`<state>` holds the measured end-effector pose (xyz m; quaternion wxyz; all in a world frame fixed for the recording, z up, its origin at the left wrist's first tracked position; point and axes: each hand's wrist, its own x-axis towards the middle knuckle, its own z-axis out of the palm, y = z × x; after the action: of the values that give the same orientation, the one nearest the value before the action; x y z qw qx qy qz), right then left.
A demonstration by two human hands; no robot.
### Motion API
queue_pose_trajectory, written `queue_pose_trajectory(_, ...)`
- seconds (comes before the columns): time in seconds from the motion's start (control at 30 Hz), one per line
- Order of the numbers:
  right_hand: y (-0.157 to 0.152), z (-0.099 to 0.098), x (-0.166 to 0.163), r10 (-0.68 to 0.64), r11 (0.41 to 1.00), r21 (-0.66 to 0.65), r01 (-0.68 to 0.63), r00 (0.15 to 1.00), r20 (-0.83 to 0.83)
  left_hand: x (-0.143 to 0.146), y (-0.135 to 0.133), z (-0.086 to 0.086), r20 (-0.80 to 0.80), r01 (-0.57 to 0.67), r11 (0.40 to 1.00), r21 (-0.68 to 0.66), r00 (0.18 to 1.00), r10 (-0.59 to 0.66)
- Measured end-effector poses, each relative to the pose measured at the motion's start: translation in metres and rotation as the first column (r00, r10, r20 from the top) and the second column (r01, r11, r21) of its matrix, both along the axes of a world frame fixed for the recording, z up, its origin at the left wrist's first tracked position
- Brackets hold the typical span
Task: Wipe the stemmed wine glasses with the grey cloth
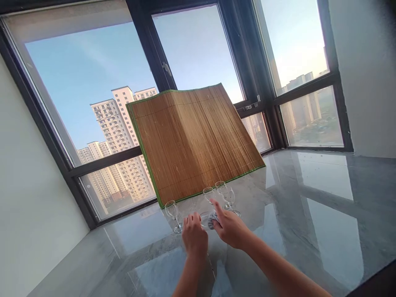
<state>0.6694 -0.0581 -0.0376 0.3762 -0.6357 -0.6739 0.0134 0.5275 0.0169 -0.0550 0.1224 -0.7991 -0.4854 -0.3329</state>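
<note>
Along the far edge of the surface (324, 198), a window (93, 82) spans the whole width. A mat (192, 140) leans against it at a tilt, its lower edge resting on the surface, probably propped there to keep it out of the way.

Nearest the far left corner stands one glass (172, 211), upright and apart from the others. Just right of it, the left hand (194, 237) curls its fingers shut around the near glass (205, 218), which sits between both hands close to the middle of the surface. It looks held there to steady it. The right hand (230, 227) presses in from the other side with its index finger stretched forward. Something small and dark (212, 223) sits at its fingertips, too small to name, and I cannot tell whether this hand grips anything or only touches.

Behind the hands, towards the mat, three more glasses (225, 194) stand upright in a tight cluster, likely grouped to stay within reach.

Counted: five glasses, four standing and one in hand, one mat and two hands.
</note>
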Motion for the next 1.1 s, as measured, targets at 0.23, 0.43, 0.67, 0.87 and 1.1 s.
queue_pose_trajectory(0.23,0.008,-0.009,-0.004,-0.034,0.964,0.264,0.010,0.996,0.085,0.002,0.000,0.001,0.045,-0.030,0.995,-0.097,0.998,0.035)
queue_pose_trajectory(0.43,0.007,-0.007,-0.004,0.014,0.935,0.349,-0.066,0.988,0.151,0.003,0.001,0.000,0.082,-0.017,0.987,-0.159,0.996,0.031)
queue_pose_trajectory(0.67,0.005,-0.006,-0.007,0.038,0.968,0.248,-0.038,0.999,0.004,0.003,-0.001,-0.007,0.136,-0.002,0.953,-0.302,0.990,0.045)
queue_pose_trajectory(0.87,0.007,-0.001,-0.005,0.101,0.993,0.081,-0.086,0.975,-0.198,0.003,-0.003,-0.009,0.091,-0.011,0.953,-0.302,0.995,0.040)
queue_pose_trajectory(1.1,-0.002,-0.004,-0.007,0.155,0.988,0.019,-0.154,0.988,-0.010,-0.005,0.005,-0.010,0.038,-0.034,0.960,-0.278,0.998,0.046)
